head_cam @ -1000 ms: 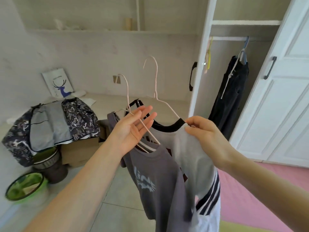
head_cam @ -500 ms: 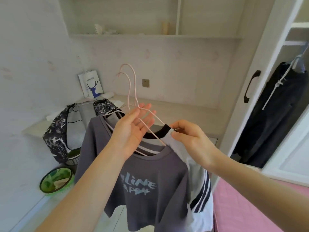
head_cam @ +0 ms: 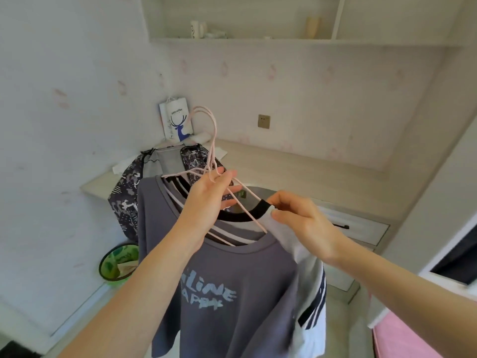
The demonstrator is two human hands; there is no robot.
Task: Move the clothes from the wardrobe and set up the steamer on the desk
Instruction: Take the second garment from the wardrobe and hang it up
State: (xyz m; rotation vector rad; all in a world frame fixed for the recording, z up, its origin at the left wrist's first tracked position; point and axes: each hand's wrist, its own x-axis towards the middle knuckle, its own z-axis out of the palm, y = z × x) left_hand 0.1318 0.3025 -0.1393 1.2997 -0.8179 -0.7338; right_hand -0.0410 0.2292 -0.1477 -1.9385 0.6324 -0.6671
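Observation:
My left hand (head_cam: 206,202) holds several pale pink wire hangers (head_cam: 212,140) by their necks, fingers partly spread. A grey T-shirt with light blue lettering (head_cam: 222,301) hangs in front on them. Behind it hangs a white T-shirt with a black collar and dark sleeve stripes (head_cam: 307,288). My right hand (head_cam: 302,223) pinches the white shirt's shoulder beside the collar. Both shirts hang in the air in front of the pale wooden desk (head_cam: 296,164). A patterned black-and-white garment (head_cam: 129,192) lies draped over the desk's left end. No steamer is in view.
A white paper bag with a blue deer (head_cam: 176,122) leans on the wall at the desk's back. A green bin (head_cam: 116,262) stands on the floor under the desk's left end. A wall shelf (head_cam: 284,41) holds small items. Desk drawers (head_cam: 361,228) sit at right; the wardrobe's edge (head_cam: 454,257) is far right.
The view has swung left, away from the open wardrobe and toward the desk. Both hands have carried the hangers and shirts closer to the desk, and the hanger hooks have bunched together.

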